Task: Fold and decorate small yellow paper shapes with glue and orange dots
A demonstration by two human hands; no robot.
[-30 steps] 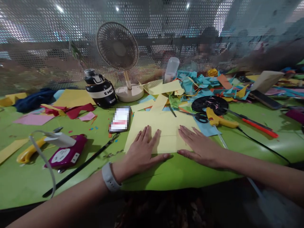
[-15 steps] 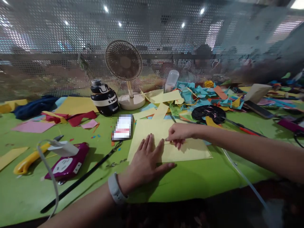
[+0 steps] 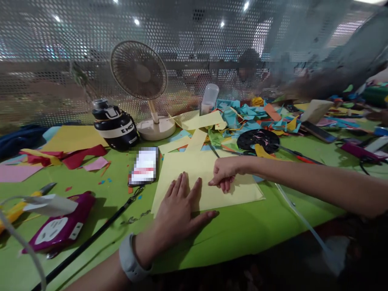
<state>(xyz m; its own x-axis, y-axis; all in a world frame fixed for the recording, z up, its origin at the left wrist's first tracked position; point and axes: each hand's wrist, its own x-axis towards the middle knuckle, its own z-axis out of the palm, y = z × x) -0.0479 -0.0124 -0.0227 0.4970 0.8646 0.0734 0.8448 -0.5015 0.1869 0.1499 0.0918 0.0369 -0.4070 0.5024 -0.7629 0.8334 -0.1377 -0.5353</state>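
Note:
A pale yellow sheet of paper [image 3: 178, 161] lies flat on the green tabletop in front of me. My left hand [image 3: 178, 206] rests palm down on its left part, fingers spread and thumb stretched along the near edge. On the wrist sits a light grey watch band [image 3: 133, 256]. Over the middle of the sheet, my right hand [image 3: 226, 171] is closed in a pinch, its fingertips down at the paper. Whatever those fingers hold, if anything, is hidden. Just left of the sheet lies a phone [image 3: 144, 165] with a lit screen.
A fan [image 3: 139, 70] and a black bottle [image 3: 117, 128] stand behind. Paper scraps [image 3: 248, 115] heap at the back right beside a black disc [image 3: 257, 142]. At the left lie a purple power bank [image 3: 62, 222], a white charger [image 3: 51, 205], and a yellow-handled cutter [image 3: 18, 210].
The view has shifted, so most things sit further left in the picture. Both hands keep nearly the same places on the sheet, and the left stays flat.

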